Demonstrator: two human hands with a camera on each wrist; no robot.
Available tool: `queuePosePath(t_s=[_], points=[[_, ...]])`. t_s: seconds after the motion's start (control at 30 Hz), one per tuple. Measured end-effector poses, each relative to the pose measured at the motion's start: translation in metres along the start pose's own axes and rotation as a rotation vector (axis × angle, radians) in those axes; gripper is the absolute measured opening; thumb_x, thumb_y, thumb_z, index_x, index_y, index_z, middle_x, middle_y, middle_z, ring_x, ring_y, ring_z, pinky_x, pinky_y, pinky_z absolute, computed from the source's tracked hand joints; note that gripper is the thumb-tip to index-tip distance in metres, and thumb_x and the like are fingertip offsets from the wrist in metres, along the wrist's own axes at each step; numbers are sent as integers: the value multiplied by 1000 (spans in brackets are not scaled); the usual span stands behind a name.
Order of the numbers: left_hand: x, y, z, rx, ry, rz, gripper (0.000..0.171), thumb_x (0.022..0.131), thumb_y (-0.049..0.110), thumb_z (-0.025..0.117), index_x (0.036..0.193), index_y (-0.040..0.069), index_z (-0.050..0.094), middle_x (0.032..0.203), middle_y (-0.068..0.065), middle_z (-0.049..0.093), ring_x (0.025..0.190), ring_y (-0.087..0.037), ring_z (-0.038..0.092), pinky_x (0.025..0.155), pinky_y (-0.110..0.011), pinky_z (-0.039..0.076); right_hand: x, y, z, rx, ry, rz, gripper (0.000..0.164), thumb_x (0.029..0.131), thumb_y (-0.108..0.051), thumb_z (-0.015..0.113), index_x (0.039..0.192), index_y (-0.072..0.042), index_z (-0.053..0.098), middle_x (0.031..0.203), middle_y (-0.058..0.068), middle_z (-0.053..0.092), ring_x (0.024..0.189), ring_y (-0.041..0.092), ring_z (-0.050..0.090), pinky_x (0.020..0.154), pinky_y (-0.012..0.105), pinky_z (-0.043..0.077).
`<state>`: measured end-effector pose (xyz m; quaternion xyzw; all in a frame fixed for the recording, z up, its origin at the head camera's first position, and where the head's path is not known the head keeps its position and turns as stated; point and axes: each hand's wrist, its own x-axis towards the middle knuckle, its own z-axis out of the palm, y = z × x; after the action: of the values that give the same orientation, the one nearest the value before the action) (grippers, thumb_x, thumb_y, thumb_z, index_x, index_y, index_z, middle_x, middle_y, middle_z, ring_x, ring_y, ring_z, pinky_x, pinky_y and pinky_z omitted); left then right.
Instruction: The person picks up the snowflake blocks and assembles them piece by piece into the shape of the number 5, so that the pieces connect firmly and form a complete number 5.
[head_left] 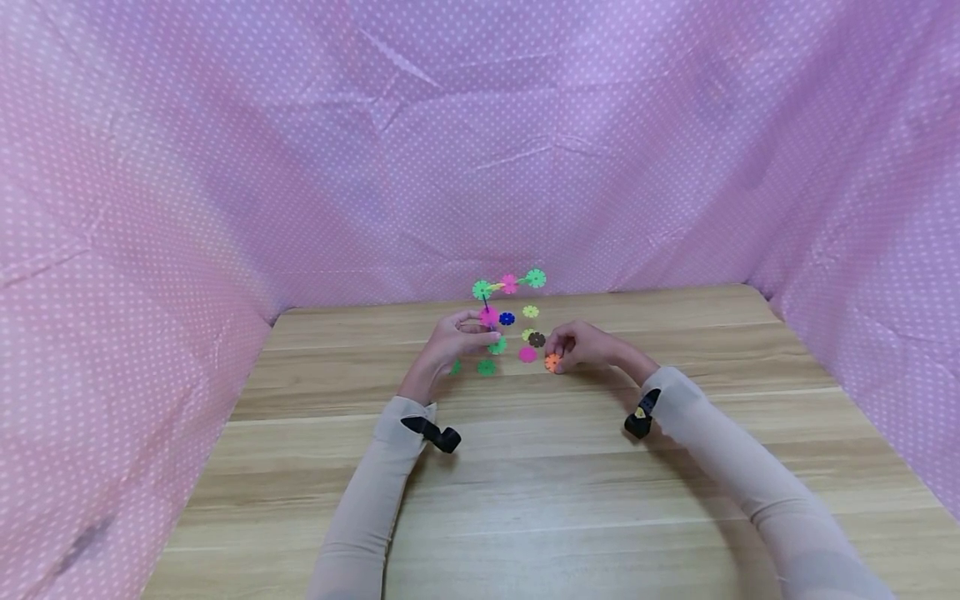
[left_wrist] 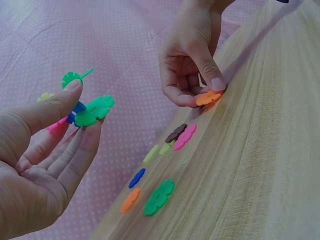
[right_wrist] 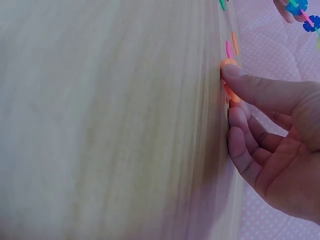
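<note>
My left hand [head_left: 452,343] pinches a chain of plastic snowflake discs [head_left: 509,284], raised over the far part of the table. Green, pink, yellow and blue discs are slotted together in it; a green disc [left_wrist: 95,111] sits at the thumb and fingers. To the right, my right hand [head_left: 588,343] pinches an orange snowflake disc [head_left: 552,363] between thumb and fingers, low at the tabletop. Just left of that hand lie a brown disc [head_left: 537,340] and a pink disc [head_left: 528,355], flat on the wood.
Several more loose discs lie between the hands, among them a blue disc [left_wrist: 137,178], a second orange disc [left_wrist: 130,200] and a large green disc [left_wrist: 159,197]. The wooden table [head_left: 525,500] meets a pink dotted cloth [head_left: 480,167] at the back and sides.
</note>
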<state>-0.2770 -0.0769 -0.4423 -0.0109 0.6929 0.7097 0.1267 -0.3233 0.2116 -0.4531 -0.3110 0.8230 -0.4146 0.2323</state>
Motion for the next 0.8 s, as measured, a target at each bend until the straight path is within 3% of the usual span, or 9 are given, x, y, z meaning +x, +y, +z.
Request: queuePosePath(t_s=[0.33, 0.6, 0.8], points=[[-3, 2, -1, 45, 3, 6, 49, 87, 10, 81, 131, 13, 61, 110, -13, 77, 83, -14, 75, 87, -35, 63, -1, -1, 0, 5, 10, 31, 27, 81, 6, 79, 104, 3, 66, 95, 13, 64, 86, 18, 58, 74, 21, 52], [-4, 2, 0, 43, 15, 22, 50, 88, 9, 80, 134, 12, 61, 120, -18, 73, 87, -14, 75, 84, -32, 63, -2, 1, 1, 51, 31, 24, 26, 82, 12, 71, 107, 7, 65, 97, 19, 65, 86, 19, 59, 73, 22, 54], [-3, -1, 1, 32, -3, 60, 46, 89, 8, 78, 132, 9, 62, 127, -16, 68, 96, -16, 72, 89, -35, 62, -4, 0, 1, 84, 82, 50, 27, 83, 12, 67, 108, 4, 68, 97, 17, 67, 85, 19, 60, 72, 25, 55]])
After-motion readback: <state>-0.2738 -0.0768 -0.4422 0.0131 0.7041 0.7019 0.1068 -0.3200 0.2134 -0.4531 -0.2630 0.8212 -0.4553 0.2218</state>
